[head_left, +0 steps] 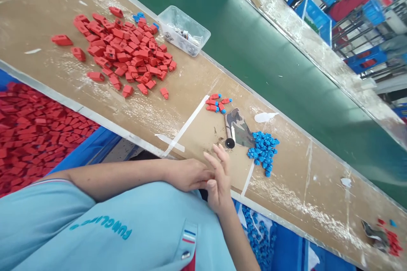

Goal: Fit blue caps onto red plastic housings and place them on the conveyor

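Observation:
My left hand (187,174) is in front of my shirt, at the table's near edge. Its fingers are curled and pressed together, and their tips meet my right hand (219,180); whatever they may hold is hidden. My right hand is upright with its fingers stretched out and apart, and nothing shows in it. Just beyond lie a round black piece (229,143) with a white strip and a camouflage cloth (241,130). Small blue plastic parts (263,150) are heaped right of the cloth. Several red pieces with blue tips (218,103) lie behind it.
A big pile of red plastic parts (127,51) covers the table's left. Behind it stands a clear plastic box (187,29). Bins of red parts (38,131) and blue parts (257,228) are below the near edge. A green conveyor belt (254,42) runs along the far side.

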Action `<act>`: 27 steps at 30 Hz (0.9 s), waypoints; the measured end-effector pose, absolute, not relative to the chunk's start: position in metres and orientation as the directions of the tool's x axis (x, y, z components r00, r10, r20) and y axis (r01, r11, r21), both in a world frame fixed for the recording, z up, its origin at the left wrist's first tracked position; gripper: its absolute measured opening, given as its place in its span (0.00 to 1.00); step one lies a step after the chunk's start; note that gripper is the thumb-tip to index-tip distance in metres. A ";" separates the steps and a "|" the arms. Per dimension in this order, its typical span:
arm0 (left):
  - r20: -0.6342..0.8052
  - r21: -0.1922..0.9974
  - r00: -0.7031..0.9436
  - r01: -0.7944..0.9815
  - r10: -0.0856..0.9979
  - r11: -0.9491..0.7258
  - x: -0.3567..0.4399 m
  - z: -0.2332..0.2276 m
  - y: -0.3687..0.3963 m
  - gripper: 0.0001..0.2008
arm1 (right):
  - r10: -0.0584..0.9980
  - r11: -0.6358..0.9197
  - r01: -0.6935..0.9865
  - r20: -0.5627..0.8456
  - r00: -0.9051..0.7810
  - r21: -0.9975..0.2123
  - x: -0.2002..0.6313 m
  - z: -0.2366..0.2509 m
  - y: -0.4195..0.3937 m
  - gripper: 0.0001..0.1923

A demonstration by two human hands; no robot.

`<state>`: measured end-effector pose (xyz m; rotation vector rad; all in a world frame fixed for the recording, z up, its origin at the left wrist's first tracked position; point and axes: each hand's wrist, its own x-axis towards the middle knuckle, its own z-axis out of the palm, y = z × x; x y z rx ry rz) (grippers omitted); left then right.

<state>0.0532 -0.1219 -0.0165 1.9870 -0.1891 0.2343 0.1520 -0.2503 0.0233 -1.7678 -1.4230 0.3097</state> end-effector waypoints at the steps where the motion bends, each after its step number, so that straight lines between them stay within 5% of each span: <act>1: 0.266 0.896 0.962 -0.268 -0.057 -0.355 0.054 -0.016 -0.124 0.13 | 0.903 -0.001 0.691 0.295 0.311 -0.723 0.149 0.023 -0.248 0.27; 5: 0.322 0.909 0.932 -0.353 -0.167 -0.222 0.056 -0.014 -0.126 0.14 | 0.920 0.047 0.647 0.286 0.269 -0.761 0.147 0.019 -0.246 0.27; 16: 0.307 0.851 0.918 -0.383 -0.250 -0.360 0.062 -0.015 -0.121 0.15 | 0.933 0.074 0.566 0.258 0.253 -0.821 0.156 0.014 -0.251 0.28; 19: 0.241 0.871 0.953 -0.296 -0.183 -0.391 0.067 -0.009 -0.108 0.16 | 0.855 0.068 0.538 0.327 0.403 -0.840 0.170 0.017 -0.265 0.31; 22: 0.213 0.898 0.976 -0.212 -0.041 -0.386 0.070 -0.003 -0.097 0.17 | 0.725 -0.097 0.582 0.344 0.597 -0.807 0.185 0.021 -0.279 0.16; 27: 0.229 0.902 0.973 -0.216 -0.009 -0.373 0.070 -0.001 -0.093 0.18 | 0.796 -0.181 0.704 0.317 0.515 -0.687 0.184 0.024 -0.280 0.10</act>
